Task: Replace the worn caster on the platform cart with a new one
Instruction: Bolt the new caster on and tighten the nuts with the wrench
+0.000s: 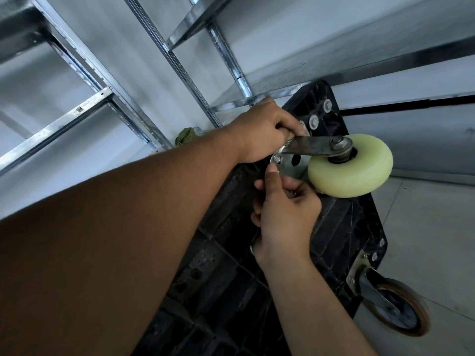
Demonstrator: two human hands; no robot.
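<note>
Shelving (191, 86) hems the caster (349, 165) leftward; open over the floor (424, 227)

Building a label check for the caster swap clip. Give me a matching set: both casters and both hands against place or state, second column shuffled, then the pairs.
Things
1. cream caster
2. rust-rimmed caster
3. left hand
4. right hand

Place or state
A. below the mounting plate, thumb up by a nut
B. mounted at the cart edge, away from both hands
C. grips the cream caster where fork meets plate
D. between the two hands, wheel sticking out sideways

Pairs: 1-D, 2-B, 3-C, 4-A
</note>
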